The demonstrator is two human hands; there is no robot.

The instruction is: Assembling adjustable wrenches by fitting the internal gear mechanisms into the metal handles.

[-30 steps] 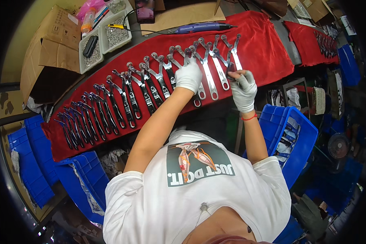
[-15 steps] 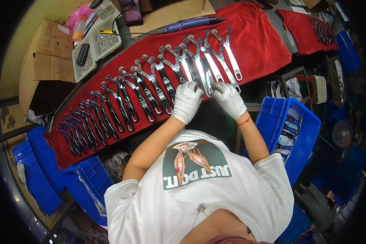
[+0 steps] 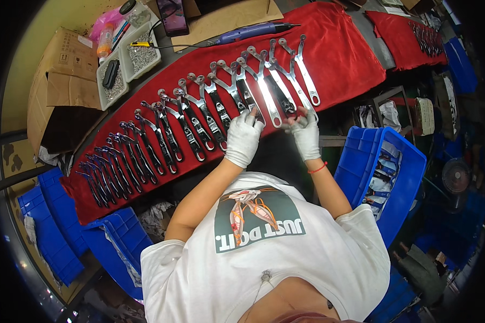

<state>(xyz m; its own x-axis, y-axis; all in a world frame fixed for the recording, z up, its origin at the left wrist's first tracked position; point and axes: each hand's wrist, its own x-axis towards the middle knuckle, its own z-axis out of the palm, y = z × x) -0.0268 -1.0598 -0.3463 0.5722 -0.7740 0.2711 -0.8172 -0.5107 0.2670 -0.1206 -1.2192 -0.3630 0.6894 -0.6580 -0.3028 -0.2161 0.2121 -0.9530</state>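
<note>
Y-shaped metal tool handles [image 3: 203,102] lie in a long fanned row on red cloth, most with dark inlays. My left hand [image 3: 242,141], white-gloved, has its fingers closed at the lower end of a dark-inlaid handle [image 3: 247,92]. To its right a plain shiny handle [image 3: 269,99] lies between my hands. My right hand [image 3: 306,139], also gloved, is at the lower end of another dark-inlaid handle [image 3: 279,91]; its fingers look apart and somewhat blurred. Further right are bare metal handles [image 3: 306,72].
A purple electric screwdriver [image 3: 248,33] lies behind the row on the red cloth [image 3: 339,43]. White trays of small metal parts [image 3: 141,54] and a cardboard box [image 3: 64,70] stand at the back left. A blue crate [image 3: 355,156] is at my right, more blue crates [image 3: 118,229] at my left.
My hands have moved apart, the left one slightly left and the right one turned more upright. A dark inlay now shows in the handle near my right fingers.
</note>
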